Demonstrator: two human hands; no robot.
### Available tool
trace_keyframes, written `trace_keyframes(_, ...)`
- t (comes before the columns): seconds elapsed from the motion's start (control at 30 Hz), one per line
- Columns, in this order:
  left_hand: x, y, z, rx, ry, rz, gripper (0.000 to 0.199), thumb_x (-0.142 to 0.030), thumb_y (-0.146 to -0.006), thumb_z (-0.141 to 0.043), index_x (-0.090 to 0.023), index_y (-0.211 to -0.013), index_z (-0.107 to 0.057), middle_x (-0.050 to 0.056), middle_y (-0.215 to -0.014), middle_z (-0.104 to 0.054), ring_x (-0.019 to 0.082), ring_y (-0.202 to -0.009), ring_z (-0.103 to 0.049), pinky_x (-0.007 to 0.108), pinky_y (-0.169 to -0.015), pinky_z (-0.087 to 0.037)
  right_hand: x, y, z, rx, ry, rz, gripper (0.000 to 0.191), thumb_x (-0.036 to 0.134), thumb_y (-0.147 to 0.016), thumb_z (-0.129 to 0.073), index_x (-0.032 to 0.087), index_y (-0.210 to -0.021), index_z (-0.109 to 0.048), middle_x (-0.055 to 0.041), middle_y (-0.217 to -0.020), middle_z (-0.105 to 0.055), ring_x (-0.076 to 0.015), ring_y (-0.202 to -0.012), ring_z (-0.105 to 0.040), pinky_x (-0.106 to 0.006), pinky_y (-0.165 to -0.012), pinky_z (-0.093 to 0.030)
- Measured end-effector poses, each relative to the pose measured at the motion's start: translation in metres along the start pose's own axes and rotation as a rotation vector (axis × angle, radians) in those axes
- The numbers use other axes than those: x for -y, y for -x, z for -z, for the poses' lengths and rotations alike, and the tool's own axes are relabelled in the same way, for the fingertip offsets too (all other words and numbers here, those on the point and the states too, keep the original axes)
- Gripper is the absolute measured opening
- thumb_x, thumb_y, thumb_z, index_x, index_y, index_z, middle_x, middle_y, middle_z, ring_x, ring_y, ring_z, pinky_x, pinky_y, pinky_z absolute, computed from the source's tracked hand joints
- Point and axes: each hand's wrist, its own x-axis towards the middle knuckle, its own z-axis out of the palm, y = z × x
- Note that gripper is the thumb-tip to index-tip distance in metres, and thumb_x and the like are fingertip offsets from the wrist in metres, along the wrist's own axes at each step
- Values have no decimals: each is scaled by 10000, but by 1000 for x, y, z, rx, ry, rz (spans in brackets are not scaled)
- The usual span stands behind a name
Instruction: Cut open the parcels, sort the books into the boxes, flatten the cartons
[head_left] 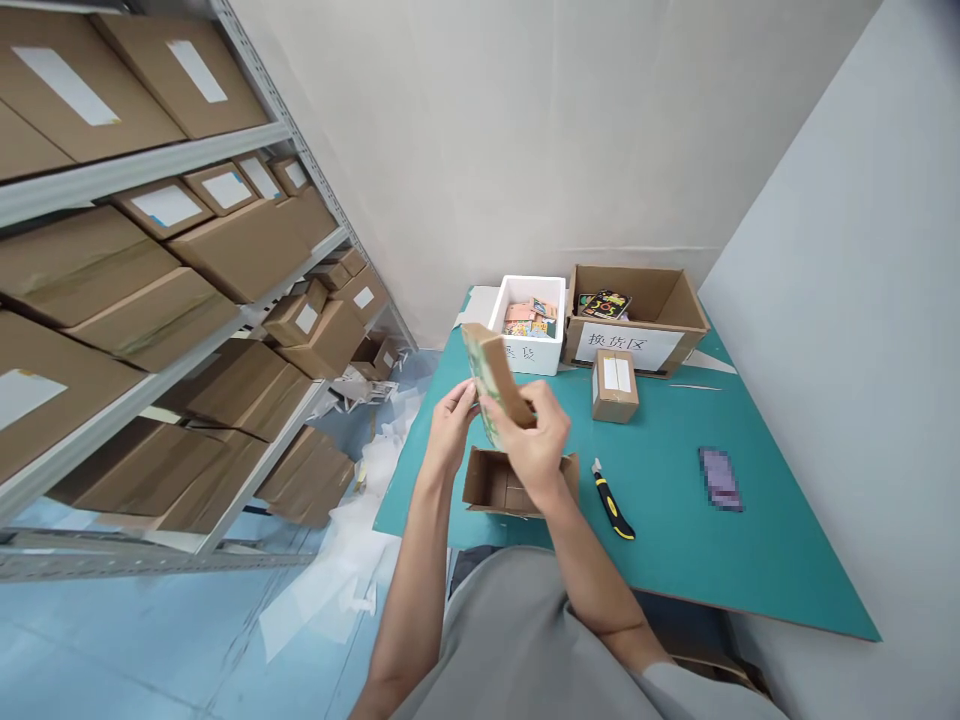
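My right hand (536, 430) grips a thick, book-like item (495, 375) with a green and cream face and brown edges, held tilted in the air. Beside its lower left edge is my left hand (454, 420), fingers closed near the item; whether they pinch anything is too small to tell. Directly below stands an open small cardboard box (487, 482) at the table's front edge, partly hidden by my right hand and forearm. A black and yellow cutter (615, 506) lies just right of that box.
On the green table (660, 470) stand a white bin (534, 352) with colourful packets, a large open carton (675, 345) and a closed small box (615, 388). A blurred purple item (721, 479) lies right. Shelves of cartons (247, 245) rise left; white wrapping (352, 540) covers some floor.
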Motion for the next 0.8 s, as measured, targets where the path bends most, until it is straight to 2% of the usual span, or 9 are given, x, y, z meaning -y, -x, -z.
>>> trace_keyframes(0.07, -7, 0, 1, 41, -68, -57, 465, -471, -792, -894, -198, -1159, -809, 102, -1202, -801, 279, -1178, -723, 408, -1072, -554, -4, -14, 13, -67, -22, -27, 308, 539, -910, -797, 269, -851, -661, -9, -843, -641, -210, -792, -574, -342, -792, -506)
trace_keyframes(0.13, -13, 2, 2, 63, -127, -105, 492, -424, -775, -917, -204, -1198, -796, 105, -1251, -788, 275, -1178, -720, 408, -1074, -556, -10, -26, 26, -57, -27, -16, 281, 532, -923, -784, 263, -901, -704, -18, -891, -671, -224, -860, -601, -353, -838, -516)
trace_keyframes(0.2, -17, 5, 3, 49, -164, -159, 470, -389, -752, -934, -203, -1159, -792, 98, -1216, -790, 266, -1132, -728, 404, -1055, -570, -16, -35, 39, -27, -14, 31, 246, 512, -936, -776, 269, -972, -765, -40, -974, -716, -256, -971, -628, -390, -927, -521)
trace_keyframes(0.3, -21, 8, 3, -18, -239, -297, 402, -360, -733, -947, -206, -1070, -790, 78, -1123, -785, 250, -1057, -733, 398, -1039, -581, -25, -43, 56, 29, -19, 108, 228, 488, -956, -764, 296, -1061, -828, -59, -1077, -757, -291, -1089, -641, -457, -1031, -515)
trace_keyframes(0.4, -27, 9, 3, -72, -349, -494, 328, -370, -759, -933, -214, -1008, -785, 69, -1070, -763, 254, -1052, -736, 412, -1032, -593, -30, -45, 69, 124, -89, 139, 286, 492, -973, -750, 333, -1198, -828, -53, -1221, -772, -304, -1200, -667, -497, -1101, -519)
trace_keyframes(0.5, -36, 11, 3, -51, -393, -693, 247, -367, -825, -889, -225, -984, -763, 68, -1081, -744, 265, -1133, -737, 443, -1063, -589, -31, -45, 76, 230, -145, 178, 357, 484, -1007, -715, 364, -1337, -776, -28, -1403, -731, -290, -1345, -650, -480, -1182, -505)
trace_keyframes(0.57, -40, 12, 5, -26, -399, -760, 222, -349, -864, -859, -232, -1018, -752, 73, -1122, -738, 268, -1193, -728, 456, -1094, -580, -30, -44, 76, 269, -159, 212, 374, 460, -1042, -671, 379, -1401, -737, -14, -1468, -700, -275, -1400, -627, -465, -1220, -488)
trace_keyframes(0.67, -45, 15, 11, 11, -486, -729, 245, -350, -928, -801, -234, -1138, -752, 91, -1204, -742, 260, -1206, -723, 449, -1100, -585, -33, -42, 74, 268, -119, 196, 416, 455, -1075, -612, 353, -1472, -685, -34, -1471, -698, -277, -1408, -621, -475, -1232, -484)
trace_keyframes(0.8, -42, 18, 19, 76, -494, -535, 516, -370, -959, -776, -257, -1441, -632, 80, -1157, -755, 208, -1038, -752, 383, -995, -625, -44, -44, 71, 114, -59, 54, 462, 494, -1035, -672, 269, -1439, -689, -78, -1256, -784, -253, -1150, -733, -423, -1039, -603)
